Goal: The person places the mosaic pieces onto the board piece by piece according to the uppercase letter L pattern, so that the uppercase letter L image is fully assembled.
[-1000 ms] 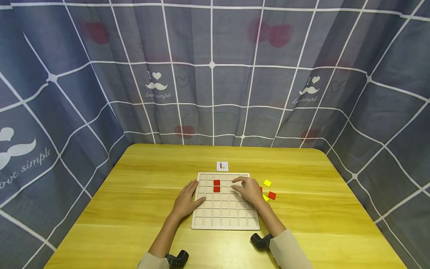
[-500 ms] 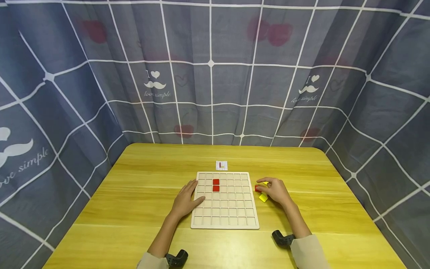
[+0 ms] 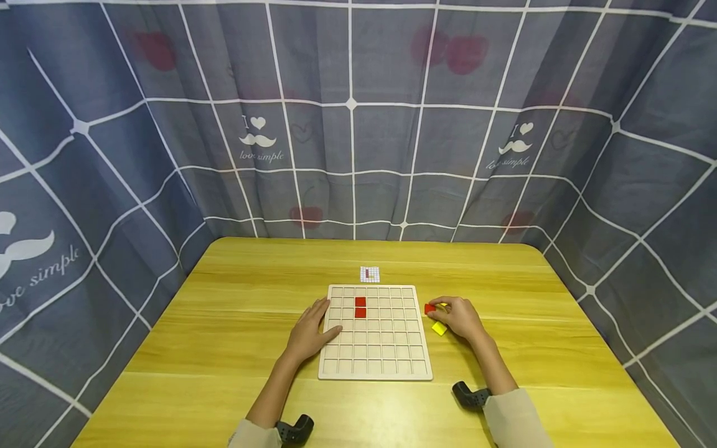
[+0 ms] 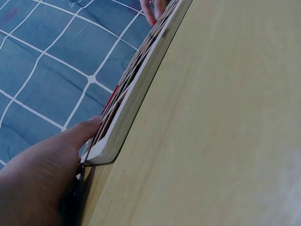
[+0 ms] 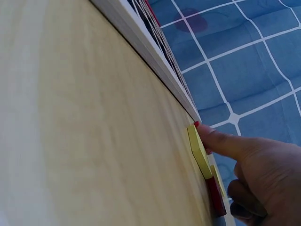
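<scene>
A pale wooden grid board (image 3: pixel 372 353) lies on the table, with two red square tiles (image 3: pixel 360 307) in adjoining cells of one column. My left hand (image 3: pixel 307 333) rests at the board's left edge, thumb over the top and fingers loosely straight along the side. Right of the board, my right hand (image 3: pixel 459 316) pinches a red tile (image 3: pixel 429 308) between thumb and forefinger, low at the table. Just below those fingertips lies a yellow tile (image 3: pixel 439 328). The right wrist view also shows a dark red tile (image 5: pixel 216 197) under the hand, largely hidden from the head view.
A small printed grid card (image 3: pixel 370 274) lies behind the board. Another yellow tile (image 3: pixel 444 305) is partly covered by the right hand. The wooden table (image 3: pixel 224 348) ends at a dark checked curtain (image 3: pixel 386 143) at the back and sides.
My right hand has moved from over the board out to the loose tiles on the right, and the red tile at its fingertips has shifted slightly away from me. My left hand stays put.
</scene>
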`<state>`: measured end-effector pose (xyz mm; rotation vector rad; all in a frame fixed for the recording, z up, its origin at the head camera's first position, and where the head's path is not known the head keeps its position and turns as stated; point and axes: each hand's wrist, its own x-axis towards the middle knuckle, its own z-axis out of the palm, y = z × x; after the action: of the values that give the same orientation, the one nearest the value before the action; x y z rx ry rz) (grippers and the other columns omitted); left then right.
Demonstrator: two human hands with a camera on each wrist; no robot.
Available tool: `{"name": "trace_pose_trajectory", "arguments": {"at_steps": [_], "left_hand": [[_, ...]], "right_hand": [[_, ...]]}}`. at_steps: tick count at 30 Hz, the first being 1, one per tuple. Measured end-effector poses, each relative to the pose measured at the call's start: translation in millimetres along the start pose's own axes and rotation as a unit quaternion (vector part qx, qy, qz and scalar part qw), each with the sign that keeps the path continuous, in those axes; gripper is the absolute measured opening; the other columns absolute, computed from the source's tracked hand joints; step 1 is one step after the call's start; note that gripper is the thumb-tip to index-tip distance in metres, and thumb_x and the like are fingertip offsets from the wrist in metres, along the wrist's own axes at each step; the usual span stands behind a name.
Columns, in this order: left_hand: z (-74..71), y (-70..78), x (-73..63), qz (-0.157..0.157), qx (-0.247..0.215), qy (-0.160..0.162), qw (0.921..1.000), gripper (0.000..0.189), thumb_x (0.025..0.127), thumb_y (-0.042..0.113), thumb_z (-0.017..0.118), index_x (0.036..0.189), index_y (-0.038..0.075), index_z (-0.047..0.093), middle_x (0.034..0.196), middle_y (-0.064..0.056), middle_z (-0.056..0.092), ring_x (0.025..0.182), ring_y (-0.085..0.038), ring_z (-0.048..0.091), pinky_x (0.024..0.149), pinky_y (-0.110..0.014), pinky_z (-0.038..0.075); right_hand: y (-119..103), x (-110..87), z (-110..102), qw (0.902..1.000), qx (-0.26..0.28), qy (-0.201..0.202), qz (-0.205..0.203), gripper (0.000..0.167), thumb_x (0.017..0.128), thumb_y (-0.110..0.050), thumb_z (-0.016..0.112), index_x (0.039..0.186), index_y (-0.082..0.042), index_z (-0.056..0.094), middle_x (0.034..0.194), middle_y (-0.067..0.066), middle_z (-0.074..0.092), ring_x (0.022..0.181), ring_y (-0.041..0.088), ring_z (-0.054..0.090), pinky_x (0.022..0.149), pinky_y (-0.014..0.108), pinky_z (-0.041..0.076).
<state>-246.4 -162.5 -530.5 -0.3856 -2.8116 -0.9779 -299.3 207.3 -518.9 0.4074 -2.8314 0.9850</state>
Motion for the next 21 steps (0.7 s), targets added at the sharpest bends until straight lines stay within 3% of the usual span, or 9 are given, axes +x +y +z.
{"name": "trace_pose_trajectory", "arguments": {"at_steps": [7, 13, 21], "left_hand": [[0.0, -0.9, -0.8, -0.004, -0.001, 0.001, 1.0, 0.075, 0.084, 0.045, 0.063, 0.141, 0.003, 0.037, 0.146, -0.014, 0.033, 0.135, -0.032, 0.025, 0.108, -0.049, 0.02], [-0.9, -0.2, -1.5, -0.002, -0.001, 0.001, 1.0, 0.075, 0.084, 0.044, 0.063, 0.141, 0.003, 0.037, 0.145, -0.014, 0.033, 0.135, -0.032, 0.025, 0.107, -0.051, 0.021], [-0.1, -0.1, 0.0, 0.007, -0.001, 0.004, 1.0, 0.074, 0.085, 0.044, 0.062, 0.14, 0.002, 0.037, 0.145, -0.014, 0.033, 0.134, -0.033, 0.026, 0.107, -0.051, 0.021]], "right_hand": [[-14, 2.2, 0, 0.9984, 0.029, 0.037, -0.03, 0.034, 0.076, -0.038, 0.073, 0.102, -0.016, 0.072, 0.048, -0.007, 0.023, 0.044, 0.007, 0.015, 0.041, 0.022, 0.016], [-44, 3.0, 4, 0.995, 0.055, 0.05, -0.066, 0.033, 0.077, -0.037, 0.073, 0.1, -0.015, 0.072, 0.05, -0.008, 0.023, 0.046, 0.006, 0.016, 0.042, 0.021, 0.015], [-89, 4.6, 31, 0.9901, 0.058, 0.04, -0.121, 0.025, 0.074, -0.037, 0.076, 0.095, -0.023, 0.073, 0.049, -0.013, 0.021, 0.046, 0.002, 0.016, 0.043, 0.02, 0.015]]}}
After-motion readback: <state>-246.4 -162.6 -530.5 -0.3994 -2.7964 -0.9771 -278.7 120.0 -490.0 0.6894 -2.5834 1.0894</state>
